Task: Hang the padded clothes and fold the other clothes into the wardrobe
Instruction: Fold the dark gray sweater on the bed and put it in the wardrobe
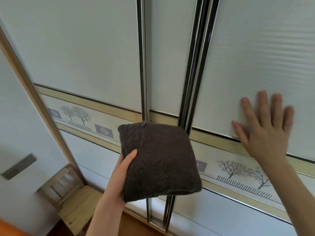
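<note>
Step in hand, by my read: getting the wardrobe open w/ a folded item ready to stow. Left hand [119, 174] grips the dark brown, square-folded knitted garment [158, 160] by its left edge, thumb on top, fingers hidden under; it's held mid-air in front of the doors, just below where the panels overlap. Right hand [262, 126] is spread flat, palm on the pale sliding wardrobe door [255, 57]; doors look closed. Next move prob. needs a sideways push to slide that panel, then the bundle goes on a shelf inside. Bundle is roughly square, no clear long axis; sits rotated, one corner toward the doors, face tilted up.

A light wooden chair [71, 198] stands lower left.
</note>
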`<state>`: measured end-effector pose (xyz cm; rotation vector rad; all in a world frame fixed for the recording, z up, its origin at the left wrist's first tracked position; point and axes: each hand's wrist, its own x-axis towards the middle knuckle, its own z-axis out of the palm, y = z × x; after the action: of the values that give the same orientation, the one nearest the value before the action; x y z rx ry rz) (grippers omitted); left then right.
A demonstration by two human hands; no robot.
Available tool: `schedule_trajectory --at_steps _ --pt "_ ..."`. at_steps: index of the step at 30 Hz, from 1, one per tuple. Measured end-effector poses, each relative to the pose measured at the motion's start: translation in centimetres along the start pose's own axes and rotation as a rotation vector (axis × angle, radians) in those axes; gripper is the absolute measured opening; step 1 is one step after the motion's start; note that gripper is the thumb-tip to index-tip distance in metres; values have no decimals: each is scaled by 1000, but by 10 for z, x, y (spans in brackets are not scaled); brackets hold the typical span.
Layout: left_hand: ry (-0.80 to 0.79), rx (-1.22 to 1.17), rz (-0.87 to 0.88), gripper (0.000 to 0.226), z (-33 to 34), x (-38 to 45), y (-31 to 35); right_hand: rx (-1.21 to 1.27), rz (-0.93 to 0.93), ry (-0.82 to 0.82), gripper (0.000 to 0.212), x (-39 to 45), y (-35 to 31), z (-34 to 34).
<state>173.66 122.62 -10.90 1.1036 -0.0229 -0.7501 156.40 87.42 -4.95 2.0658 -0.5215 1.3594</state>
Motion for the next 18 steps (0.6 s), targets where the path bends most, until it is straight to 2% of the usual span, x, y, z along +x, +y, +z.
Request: schedule_trajectory --at_steps 10,14,16,18 --pt "-87 -15 -9 75 28 -2 -12 -11 -1 -86 73 -21 61 -24" --pt "-128 9 -14 65 46 1 -14 -16 -2 -119 73 -29 85 -39" --pt "-148 5 -31 61 57 3 -17 -10 35 -131 72 -32 91 -48" --pt "-172 16 -53 66 67 4 -21 11 108 -131 71 -36 90 -56"
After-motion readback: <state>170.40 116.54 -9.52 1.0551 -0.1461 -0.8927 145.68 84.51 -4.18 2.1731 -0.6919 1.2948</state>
